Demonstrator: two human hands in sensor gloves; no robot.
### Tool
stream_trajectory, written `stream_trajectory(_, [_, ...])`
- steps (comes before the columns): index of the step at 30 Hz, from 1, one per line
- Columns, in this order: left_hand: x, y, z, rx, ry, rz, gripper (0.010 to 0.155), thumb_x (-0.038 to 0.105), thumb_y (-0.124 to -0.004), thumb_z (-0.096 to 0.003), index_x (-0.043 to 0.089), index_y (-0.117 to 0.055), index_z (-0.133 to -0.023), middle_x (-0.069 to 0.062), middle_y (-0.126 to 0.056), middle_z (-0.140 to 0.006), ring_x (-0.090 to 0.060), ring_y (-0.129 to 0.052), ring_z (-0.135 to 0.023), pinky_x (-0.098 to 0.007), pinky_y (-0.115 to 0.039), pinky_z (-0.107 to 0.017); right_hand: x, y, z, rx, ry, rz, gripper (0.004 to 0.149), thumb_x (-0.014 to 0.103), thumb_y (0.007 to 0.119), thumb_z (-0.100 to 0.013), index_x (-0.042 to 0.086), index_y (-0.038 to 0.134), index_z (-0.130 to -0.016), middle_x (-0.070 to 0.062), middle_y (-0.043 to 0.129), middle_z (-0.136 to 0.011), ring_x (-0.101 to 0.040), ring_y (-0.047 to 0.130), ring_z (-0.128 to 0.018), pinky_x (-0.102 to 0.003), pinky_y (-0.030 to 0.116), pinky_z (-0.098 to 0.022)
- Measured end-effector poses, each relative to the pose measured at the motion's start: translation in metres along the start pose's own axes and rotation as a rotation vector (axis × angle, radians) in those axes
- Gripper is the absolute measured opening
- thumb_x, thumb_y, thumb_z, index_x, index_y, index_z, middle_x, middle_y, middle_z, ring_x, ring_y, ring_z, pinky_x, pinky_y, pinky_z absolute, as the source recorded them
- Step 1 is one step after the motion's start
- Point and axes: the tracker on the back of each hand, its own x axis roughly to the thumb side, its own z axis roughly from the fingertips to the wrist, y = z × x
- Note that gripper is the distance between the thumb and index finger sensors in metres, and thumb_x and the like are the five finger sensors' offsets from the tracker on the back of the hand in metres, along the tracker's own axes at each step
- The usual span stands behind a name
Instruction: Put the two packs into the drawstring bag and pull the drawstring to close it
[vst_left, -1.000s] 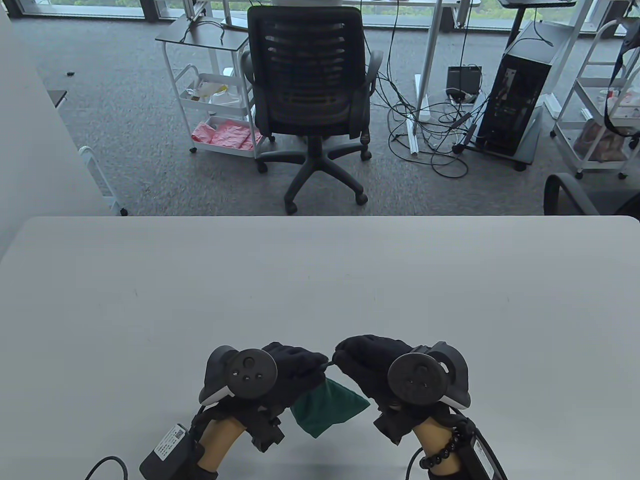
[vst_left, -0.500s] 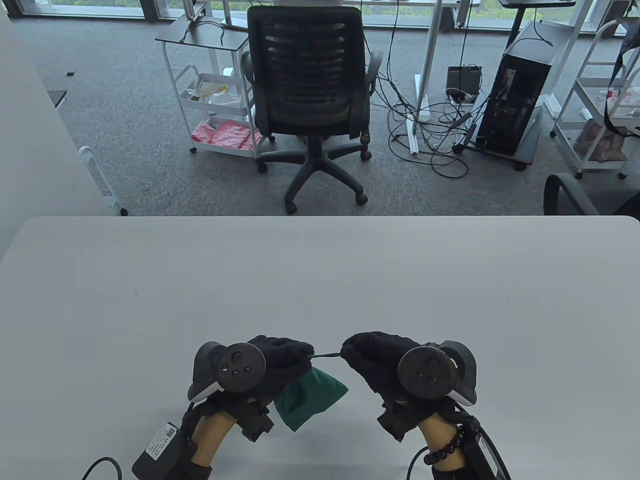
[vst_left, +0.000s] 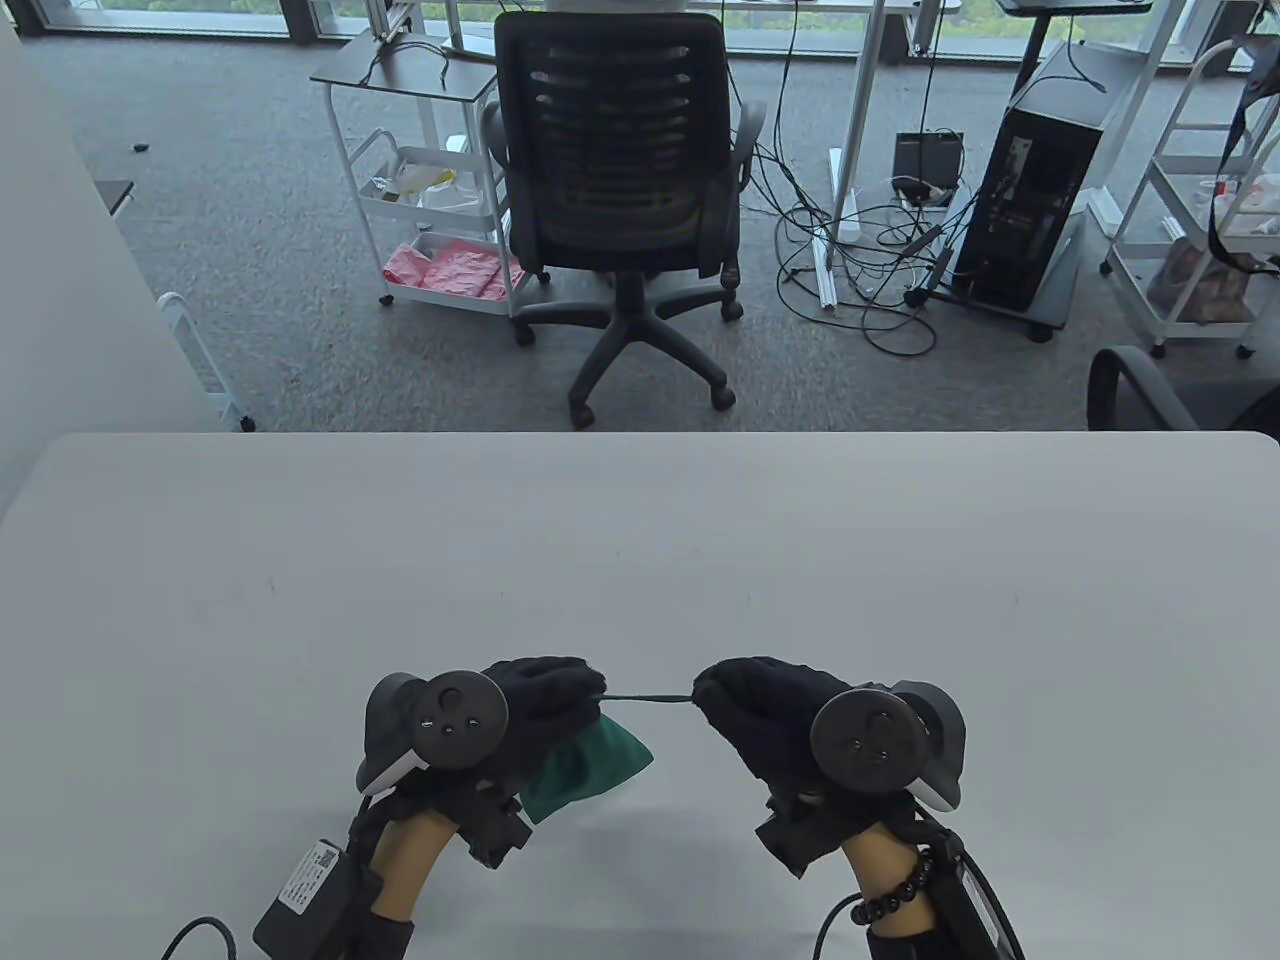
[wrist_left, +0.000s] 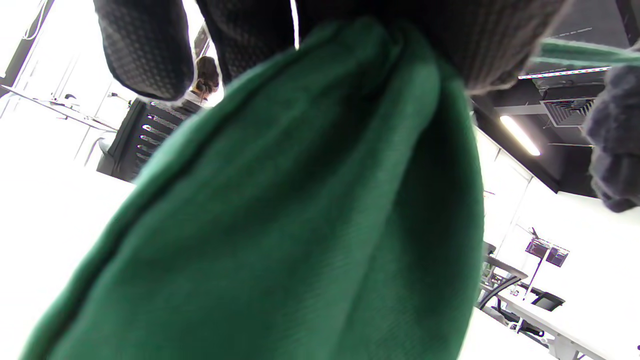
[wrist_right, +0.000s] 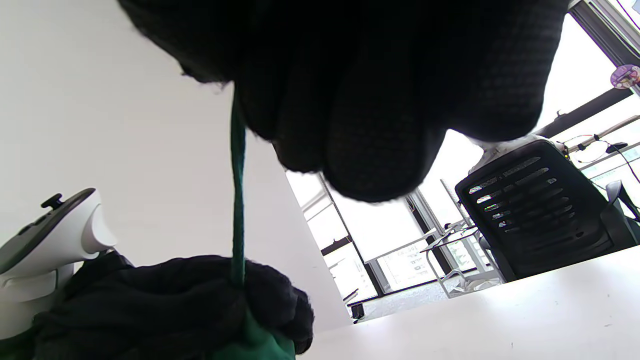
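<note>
Table view: the left hand (vst_left: 520, 715) is bunched around the neck of the green drawstring bag (vst_left: 585, 765), fingers curled tight on the gathered cloth, so the bag hangs from it above the desk (vst_left: 640, 560) near the front edge. The right hand (vst_left: 770, 710) pinches the drawstring (vst_left: 650, 698), which runs taut and level between the two hands; holding the neck still gives the cord something to pull against, and that would cinch the mouth. No packs lie on the desk, so they are probably inside already, though the bag hides its contents

Left wrist view: the bag (wrist_left: 300, 210) fills the frame, a soft matte woven fabric, full and rounded with long folds converging up into the knitted glove fingers (wrist_left: 145, 50) that clamp its top. The mouth itself is covered by the grip

Right wrist view: the thin, twisted green cord (wrist_right: 238, 190) drops straight from the right hand's closed fingers (wrist_right: 360, 125) down to the left hand (wrist_right: 165, 300), with a scrap of bag cloth (wrist_right: 255, 345) showing beneath it. The glove is dark, textured knit
</note>
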Motion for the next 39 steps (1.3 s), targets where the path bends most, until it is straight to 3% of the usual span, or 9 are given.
stream_trajectory(18, [-0.003,-0.001,-0.002,0.021,-0.002,-0.029,0.045,0.057,-0.076,-0.0471,0.039,-0.085,-0.087,0.004,-0.091,-0.096,-0.029,-0.102,-0.085,-0.052,-0.086,-0.065,-0.002,-0.01,0.002,-0.072,0.007,-0.052,0.033,0.04,0.076,-0.054,0.016,0.093,-0.068,-0.009,0.104,-0.059,-0.02,0.109,-0.04,-0.038,0.095,-0.034])
stream_trajectory(24, [-0.002,0.003,0.004,0.09,-0.02,-0.07,0.043,0.053,-0.076,-0.0478,0.038,-0.087,-0.086,0.006,-0.093,-0.095,-0.031,-0.103,-0.082,-0.051,-0.088,-0.062,-0.012,-0.006,0.001,-0.009,0.036,-0.023,0.034,0.043,0.075,-0.054,0.018,0.093,-0.068,-0.008,0.104,-0.059,-0.02,0.11,-0.041,-0.038,0.095,-0.034])
stream_trajectory(33, [-0.005,0.007,0.006,0.129,0.039,-0.073,0.041,0.051,-0.077,-0.0476,0.036,-0.088,-0.085,0.006,-0.095,-0.093,-0.033,-0.104,-0.079,-0.053,-0.088,-0.06,-0.03,0.012,0.0,0.179,0.11,-0.029,0.043,0.043,0.074,-0.055,0.012,0.088,-0.081,-0.015,0.098,-0.074,-0.031,0.106,-0.055,-0.047,0.09,-0.044])
stream_trajectory(39, [-0.009,0.01,0.007,0.137,0.057,-0.084,0.041,0.05,-0.077,-0.0473,0.036,-0.088,-0.085,0.006,-0.094,-0.093,-0.034,-0.104,-0.08,-0.053,-0.087,-0.061,-0.042,0.016,0.002,0.167,0.163,0.084,0.057,0.045,0.071,-0.055,0.007,0.075,-0.097,-0.023,0.082,-0.095,-0.046,0.091,-0.079,-0.06,0.078,-0.059])
